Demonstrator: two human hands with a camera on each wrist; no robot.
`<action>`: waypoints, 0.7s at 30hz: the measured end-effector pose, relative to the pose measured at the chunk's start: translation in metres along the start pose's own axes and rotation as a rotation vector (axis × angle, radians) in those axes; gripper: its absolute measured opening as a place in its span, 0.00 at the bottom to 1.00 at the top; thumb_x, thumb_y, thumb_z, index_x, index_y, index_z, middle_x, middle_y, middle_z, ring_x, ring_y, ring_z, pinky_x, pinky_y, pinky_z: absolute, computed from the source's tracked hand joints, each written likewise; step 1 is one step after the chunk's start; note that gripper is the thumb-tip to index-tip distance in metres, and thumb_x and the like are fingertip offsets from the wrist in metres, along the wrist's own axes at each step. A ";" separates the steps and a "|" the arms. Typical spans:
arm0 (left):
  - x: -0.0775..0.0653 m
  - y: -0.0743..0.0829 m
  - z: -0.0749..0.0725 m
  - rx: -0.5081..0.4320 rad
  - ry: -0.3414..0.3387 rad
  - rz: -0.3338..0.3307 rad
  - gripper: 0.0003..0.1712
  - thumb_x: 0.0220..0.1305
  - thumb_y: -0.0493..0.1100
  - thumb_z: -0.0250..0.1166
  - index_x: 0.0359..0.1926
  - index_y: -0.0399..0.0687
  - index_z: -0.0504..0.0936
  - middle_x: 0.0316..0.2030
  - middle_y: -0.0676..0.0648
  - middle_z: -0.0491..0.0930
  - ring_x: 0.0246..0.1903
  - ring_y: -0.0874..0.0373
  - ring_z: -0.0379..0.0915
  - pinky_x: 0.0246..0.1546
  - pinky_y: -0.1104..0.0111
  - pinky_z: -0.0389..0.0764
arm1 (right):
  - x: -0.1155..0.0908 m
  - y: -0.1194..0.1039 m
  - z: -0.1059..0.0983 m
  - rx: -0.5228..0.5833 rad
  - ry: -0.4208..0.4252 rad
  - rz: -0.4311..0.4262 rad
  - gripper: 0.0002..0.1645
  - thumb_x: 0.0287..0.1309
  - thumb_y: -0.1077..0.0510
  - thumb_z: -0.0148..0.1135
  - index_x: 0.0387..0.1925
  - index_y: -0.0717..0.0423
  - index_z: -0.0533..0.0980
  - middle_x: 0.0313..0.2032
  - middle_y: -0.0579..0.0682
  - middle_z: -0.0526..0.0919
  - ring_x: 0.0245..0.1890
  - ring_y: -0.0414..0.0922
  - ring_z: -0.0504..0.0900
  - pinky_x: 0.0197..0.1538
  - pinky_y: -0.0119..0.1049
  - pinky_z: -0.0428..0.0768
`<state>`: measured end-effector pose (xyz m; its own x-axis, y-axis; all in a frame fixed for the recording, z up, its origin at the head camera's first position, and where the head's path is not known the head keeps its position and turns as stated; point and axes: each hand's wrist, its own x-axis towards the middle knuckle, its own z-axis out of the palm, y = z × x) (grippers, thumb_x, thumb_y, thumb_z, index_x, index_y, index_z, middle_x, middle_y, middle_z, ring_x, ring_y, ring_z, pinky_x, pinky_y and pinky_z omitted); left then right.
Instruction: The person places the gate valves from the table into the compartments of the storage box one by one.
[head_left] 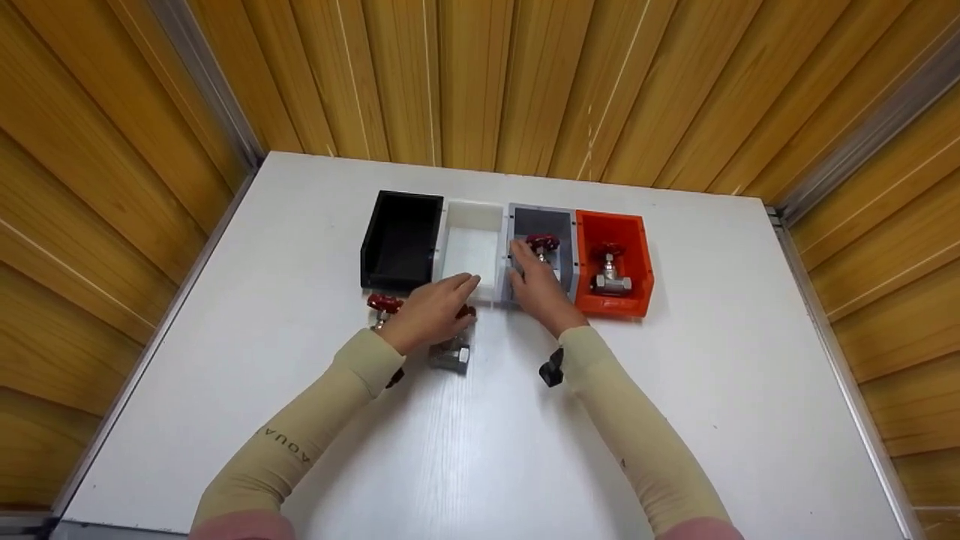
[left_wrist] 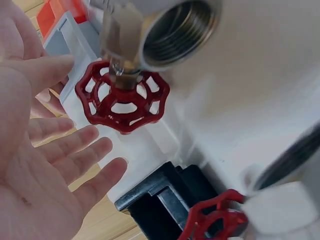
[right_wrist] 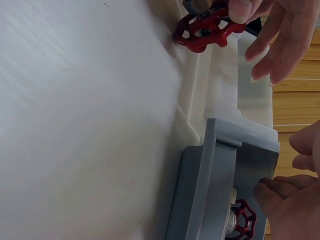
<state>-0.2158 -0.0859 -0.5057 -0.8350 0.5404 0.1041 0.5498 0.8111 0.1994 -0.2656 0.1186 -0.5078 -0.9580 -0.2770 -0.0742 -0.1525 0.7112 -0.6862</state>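
My left hand (head_left: 433,311) hovers by the front of the white bin with its fingers extended. Beneath it stands a metal valve (head_left: 451,357), whose red handwheel (left_wrist: 122,100) lies close to the thumb; whether they touch I cannot tell. Partly hidden by the same hand, another valve (head_left: 384,303) with a red handwheel stands before the black bin. My right hand (head_left: 538,289) reaches over the left side of the grey bin (right_wrist: 197,200), fingers loosely straight. Inside that bin lies a valve (right_wrist: 245,220), close to the fingertips and not gripped.
Four bins stand side by side: black (head_left: 401,240), white (head_left: 472,217), grey, and orange (head_left: 643,262) at the right. The orange one holds a valve (head_left: 611,283). Wood-patterned panels (head_left: 472,82) enclose the white table (head_left: 465,465) at the back and sides.
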 end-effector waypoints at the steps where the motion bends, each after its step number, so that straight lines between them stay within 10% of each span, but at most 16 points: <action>1: -0.002 0.000 0.001 -0.008 0.003 0.006 0.39 0.58 0.56 0.61 0.66 0.45 0.61 0.62 0.43 0.67 0.59 0.52 0.67 0.56 0.59 0.72 | 0.000 0.000 0.001 -0.009 0.003 -0.003 0.33 0.67 0.52 0.43 0.70 0.44 0.47 0.71 0.46 0.46 0.71 0.46 0.47 0.70 0.45 0.51; 8: -0.019 -0.002 0.001 -0.088 -0.070 0.010 0.54 0.45 0.69 0.63 0.68 0.48 0.56 0.65 0.46 0.61 0.64 0.52 0.59 0.59 0.54 0.67 | 0.003 -0.002 0.006 -0.047 0.025 -0.027 0.32 0.66 0.53 0.44 0.70 0.47 0.50 0.71 0.52 0.48 0.70 0.50 0.50 0.70 0.47 0.52; 21: -0.036 -0.009 0.008 -0.096 -0.153 -0.002 0.68 0.29 0.66 0.73 0.71 0.51 0.48 0.68 0.44 0.54 0.67 0.50 0.51 0.65 0.53 0.58 | 0.009 0.000 0.017 -0.027 0.052 -0.031 0.38 0.62 0.53 0.52 0.70 0.51 0.49 0.71 0.58 0.46 0.70 0.54 0.50 0.69 0.48 0.53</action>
<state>-0.1905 -0.1105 -0.5193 -0.8185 0.5728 -0.0444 0.5377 0.7910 0.2920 -0.2702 0.1047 -0.5205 -0.9640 -0.2655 -0.0150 -0.1879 0.7200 -0.6680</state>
